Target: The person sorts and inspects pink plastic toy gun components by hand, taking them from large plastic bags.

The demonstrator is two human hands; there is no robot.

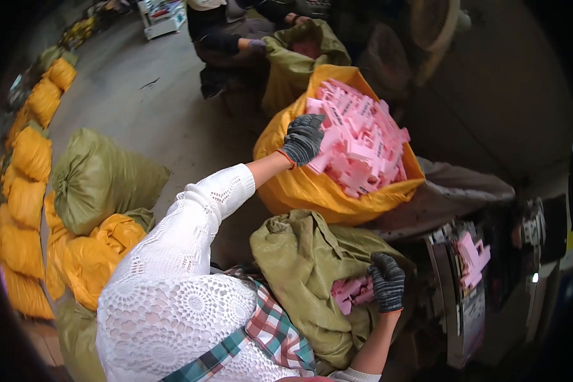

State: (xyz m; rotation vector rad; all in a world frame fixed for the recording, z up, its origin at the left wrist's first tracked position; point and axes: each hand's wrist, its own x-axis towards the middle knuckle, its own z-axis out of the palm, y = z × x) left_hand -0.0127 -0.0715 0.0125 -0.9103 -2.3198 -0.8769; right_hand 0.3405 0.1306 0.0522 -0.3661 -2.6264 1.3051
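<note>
My left hand (303, 138), in a dark grey work glove, reaches into a big yellow sack (312, 191) heaped with flat pink plastic pieces (363, 140) and closes on one at the pile's left edge. My right hand (387, 281), gloved the same way, grips the rim of an olive green sack (299, 267) in my lap. More pink pieces (351, 291) show in that sack's mouth, just left of the hand. My left sleeve is white lace.
Another person (229, 38) sits at the back with hands in a second green sack (293, 57). Filled yellow and green sacks (95, 178) line the left side on the concrete floor. A machine (471, 280) holding pink pieces stands at the right.
</note>
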